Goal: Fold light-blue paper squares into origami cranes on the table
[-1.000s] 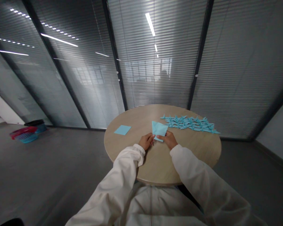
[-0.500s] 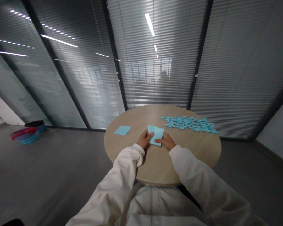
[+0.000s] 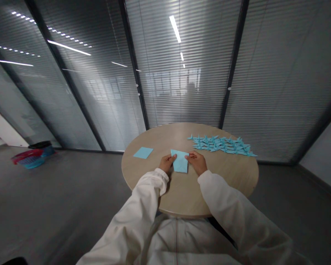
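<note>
A light-blue sheet of paper [image 3: 180,162] is held between my two hands over the near middle of the round table. My left hand [image 3: 167,162] pinches its left edge, thumb on top. On the opposite side my right hand [image 3: 197,162] grips the upper right edge between thumb and fingers. Fine creases on the sheet are too small to make out. To the left lies a flat blue paper stack or sheet [image 3: 143,152]. Beyond my right hand, several folded blue paper cranes [image 3: 220,144] sit in close rows.
The round wooden table [image 3: 182,202] stands close in front of my body. Behind it rises a glass partition with blinds [image 3: 182,99]. On the floor at far left are a blue basket with a red rim [image 3: 30,160] and a dark bin [image 3: 44,148].
My right hand has moved from across the sheet's lower part up to its upper right edge. The paper has shifted slightly left and turned a little, its front now more exposed.
</note>
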Available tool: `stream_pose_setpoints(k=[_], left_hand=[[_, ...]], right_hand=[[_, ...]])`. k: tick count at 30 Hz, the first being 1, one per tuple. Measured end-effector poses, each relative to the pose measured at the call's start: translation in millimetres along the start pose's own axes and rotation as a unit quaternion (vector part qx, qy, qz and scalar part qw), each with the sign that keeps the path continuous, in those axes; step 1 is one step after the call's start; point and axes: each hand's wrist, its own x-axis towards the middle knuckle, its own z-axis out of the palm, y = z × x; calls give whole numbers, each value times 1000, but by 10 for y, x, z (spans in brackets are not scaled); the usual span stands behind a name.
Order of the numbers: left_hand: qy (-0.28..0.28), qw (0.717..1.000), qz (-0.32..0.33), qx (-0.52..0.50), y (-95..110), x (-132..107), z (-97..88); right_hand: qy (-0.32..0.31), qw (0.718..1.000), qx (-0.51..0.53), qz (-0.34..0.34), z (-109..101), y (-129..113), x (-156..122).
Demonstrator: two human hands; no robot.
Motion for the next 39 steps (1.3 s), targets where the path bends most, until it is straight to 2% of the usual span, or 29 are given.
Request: stream_pose_setpoints(k=[4,8,12,16,21,28,32,39], left_hand=[[-8,1000,-17,-20,-5,0,3],[17,999,-27,-33,14,-3,4],[38,998,-34,-40,45,-4,6],[51,998,-9,-25,52,0,9],[12,999,2,-39,25,6,4],[39,999,11,-5,4,28,-38],[51,999,11,-8,6,29,-38],[15,997,-7,-73,59,-5,3]], right_hand=[[6,995,-70,-78,-13,-126,-69],[-23,964,-138,-225,-23,-205,-146],[-31,936,-202,-288,-19,-194,-187],[-18,930,-210,-301,-12,-198,-193],[-1,939,-202,-278,-24,-211,-171],[-10,932,-217,-291,-24,-187,-162],[-17,916,-236,-323,-22,-181,-184],[-24,875,-272,-399,-33,-192,-200]])
